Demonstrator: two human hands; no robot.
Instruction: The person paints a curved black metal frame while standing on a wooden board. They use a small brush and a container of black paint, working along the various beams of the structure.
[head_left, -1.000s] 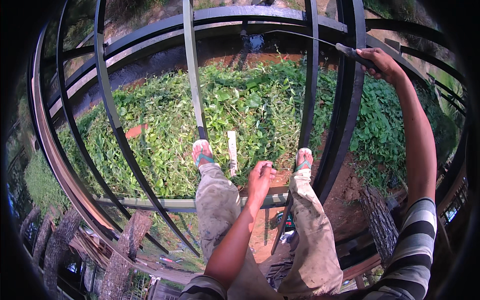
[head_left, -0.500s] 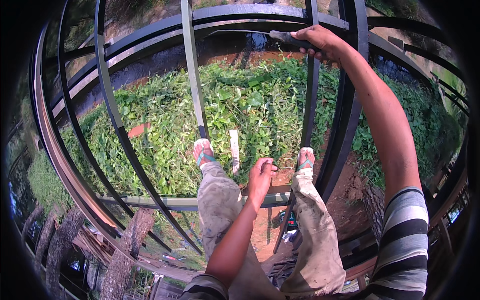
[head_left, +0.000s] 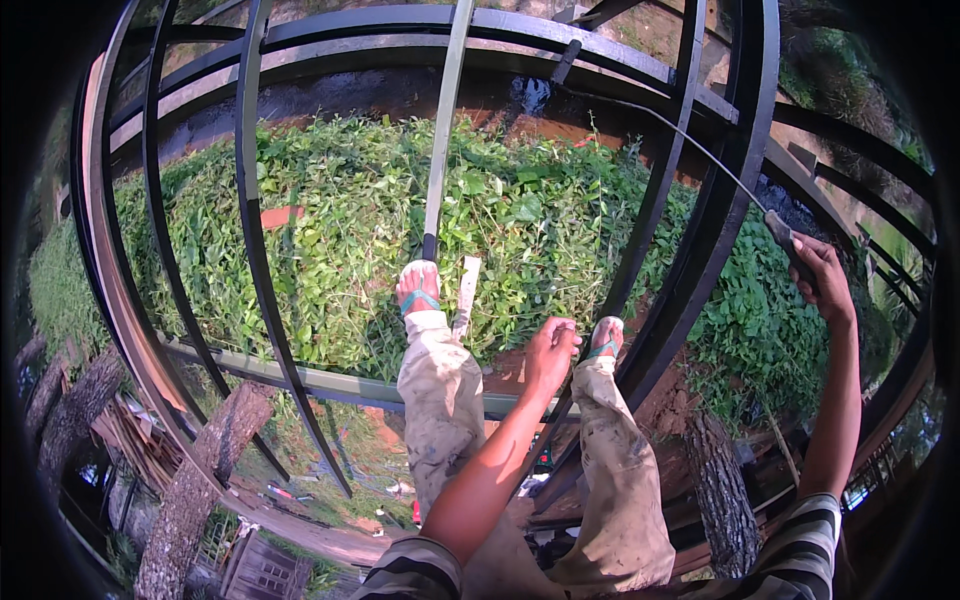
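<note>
My right hand [head_left: 823, 280], out at the right, is wrapped round the grip of a small paint roller [head_left: 735, 183]. Its long thin wire frame reaches up and left across a black upright bar. The dark roller head [head_left: 566, 62] is at the long far beam [head_left: 400, 25], which shows black and grey faces; whether it presses on the beam I cannot tell. Low in the middle, my left hand [head_left: 552, 352] is held with fingers curled in, just left of my right foot, and nothing shows in it.
My sandalled feet [head_left: 418, 285] are on the metal frame, by a part-grey, part-black bar [head_left: 445, 140]. More black bars [head_left: 255, 200] stand at left and right. Green plants [head_left: 340, 240] lie below. Tree trunks [head_left: 215, 440] rise at lower left, another trunk [head_left: 722, 490] at lower right.
My right hand has swung from the far beam down and outward to the right, still gripping the roller. The roller head now shows near the far beam. My left hand has shifted slightly right.
</note>
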